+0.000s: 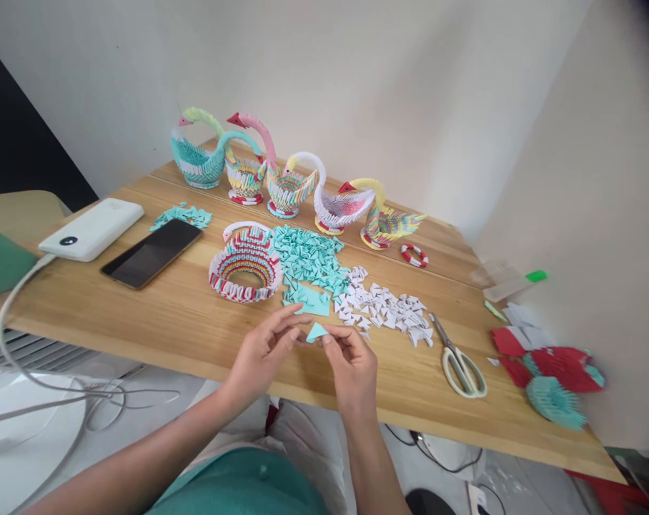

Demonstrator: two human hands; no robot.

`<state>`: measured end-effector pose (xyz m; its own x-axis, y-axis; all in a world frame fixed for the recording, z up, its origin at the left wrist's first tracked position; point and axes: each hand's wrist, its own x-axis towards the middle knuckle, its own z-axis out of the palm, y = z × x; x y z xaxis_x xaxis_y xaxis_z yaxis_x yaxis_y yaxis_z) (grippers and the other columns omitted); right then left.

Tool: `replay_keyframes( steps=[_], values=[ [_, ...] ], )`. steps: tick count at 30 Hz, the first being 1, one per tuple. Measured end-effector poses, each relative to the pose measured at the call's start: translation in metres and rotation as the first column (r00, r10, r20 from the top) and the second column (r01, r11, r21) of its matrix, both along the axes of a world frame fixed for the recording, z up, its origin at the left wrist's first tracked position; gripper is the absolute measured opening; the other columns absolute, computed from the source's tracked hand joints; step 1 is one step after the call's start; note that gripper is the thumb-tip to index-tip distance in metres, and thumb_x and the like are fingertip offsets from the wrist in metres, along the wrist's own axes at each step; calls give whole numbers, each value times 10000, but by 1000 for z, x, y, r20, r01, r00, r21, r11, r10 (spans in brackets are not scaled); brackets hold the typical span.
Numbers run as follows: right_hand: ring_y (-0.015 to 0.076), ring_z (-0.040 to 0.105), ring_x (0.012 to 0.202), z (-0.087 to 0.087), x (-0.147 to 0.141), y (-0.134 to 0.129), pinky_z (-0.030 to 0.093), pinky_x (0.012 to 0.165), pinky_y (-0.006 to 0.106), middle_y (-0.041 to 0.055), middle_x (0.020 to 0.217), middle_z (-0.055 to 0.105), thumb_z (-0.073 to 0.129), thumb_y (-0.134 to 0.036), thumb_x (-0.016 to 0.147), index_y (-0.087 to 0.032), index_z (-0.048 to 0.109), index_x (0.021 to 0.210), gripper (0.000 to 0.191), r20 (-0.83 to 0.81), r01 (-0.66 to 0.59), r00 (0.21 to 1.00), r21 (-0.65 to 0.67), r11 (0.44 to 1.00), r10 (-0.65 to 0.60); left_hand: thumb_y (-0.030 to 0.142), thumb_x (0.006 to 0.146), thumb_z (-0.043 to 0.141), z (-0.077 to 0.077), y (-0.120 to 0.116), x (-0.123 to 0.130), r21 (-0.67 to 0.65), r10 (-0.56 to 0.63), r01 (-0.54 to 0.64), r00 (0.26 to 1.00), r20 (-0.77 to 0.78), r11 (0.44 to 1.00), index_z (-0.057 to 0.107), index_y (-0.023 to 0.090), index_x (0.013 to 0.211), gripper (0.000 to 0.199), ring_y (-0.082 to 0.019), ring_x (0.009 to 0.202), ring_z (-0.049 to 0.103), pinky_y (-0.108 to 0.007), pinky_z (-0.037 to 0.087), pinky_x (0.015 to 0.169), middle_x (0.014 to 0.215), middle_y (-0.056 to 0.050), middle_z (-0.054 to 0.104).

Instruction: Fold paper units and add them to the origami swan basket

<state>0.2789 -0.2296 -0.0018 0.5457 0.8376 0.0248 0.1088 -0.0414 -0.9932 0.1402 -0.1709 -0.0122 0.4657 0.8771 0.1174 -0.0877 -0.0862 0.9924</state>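
My right hand [355,366] pinches a small folded turquoise paper triangle [316,331] between thumb and fingers, just above the table's front part. Close by on its left is my left hand [264,352], its index finger and thumb apart; whether its lower fingertips touch the triangle I cannot tell. Behind the hands lie a turquoise paper sheet [314,300], a heap of turquoise folded paper pieces [308,254] and a spread of white folded pieces [383,306]. Left of the heap sits a round red, white and turquoise folded-paper basket [244,290].
Several paper swans [346,207] line the back by the wall, with a red-white ring [414,255] beside them. Scissors [461,365] and paper scraps [565,365] are at right. A phone [151,252], a cabled white power bank [93,229] and more turquoise pieces [182,216] are at left.
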Motion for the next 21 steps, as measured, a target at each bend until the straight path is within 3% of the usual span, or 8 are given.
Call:
replay_keyframes(
  steps=[3, 7, 14, 17, 21],
  values=[
    [180, 652, 707, -3, -4, 1, 528, 677, 305, 37, 753, 712, 680, -349, 766, -181, 691, 836, 182, 4, 37, 999, -6, 999, -37, 245, 868, 571, -6, -1, 0, -83, -64, 59, 997, -52, 995, 654, 167, 1193, 344, -175, 845, 709, -284, 577, 777, 1078, -77, 744],
    [174, 635, 710, -6, -12, 1, 533, 667, 293, 34, 752, 688, 669, -342, 771, -185, 665, 837, 170, 18, 59, 998, 13, 998, -59, 252, 862, 597, -10, -5, 2, 8, -27, 28, 995, -99, 1000, 707, 208, 1138, 300, -191, 873, 696, -274, 559, 775, 1006, -33, 762],
    [184, 627, 885, -5, -20, -4, 517, 817, 311, 59, 959, 657, 541, -282, 877, -203, 624, 1192, 335, 131, -93, 987, 32, 995, 88, 229, 881, 595, 0, -3, 3, 169, 54, -39, 995, -87, 985, 758, 206, 952, 179, -192, 856, 700, -256, 532, 778, 942, -36, 768],
    [200, 615, 944, -6, -23, -6, 496, 848, 322, 72, 1029, 658, 521, -268, 892, -210, 653, 1140, 286, 198, -118, 974, 16, 993, 112, 224, 872, 608, 2, -3, 4, 214, 127, -105, 988, -89, 971, 747, 188, 837, 148, -179, 768, 688, -242, 517, 712, 831, -32, 756],
    [199, 617, 883, -6, -28, -6, 512, 808, 320, 70, 962, 659, 557, -298, 879, -198, 661, 1114, 275, 139, -57, 989, 19, 998, 53, 208, 865, 607, 1, -2, 4, 218, 154, -136, 986, -68, 966, 717, 174, 753, 160, -148, 659, 644, -218, 484, 629, 716, -15, 712]
  ],
)
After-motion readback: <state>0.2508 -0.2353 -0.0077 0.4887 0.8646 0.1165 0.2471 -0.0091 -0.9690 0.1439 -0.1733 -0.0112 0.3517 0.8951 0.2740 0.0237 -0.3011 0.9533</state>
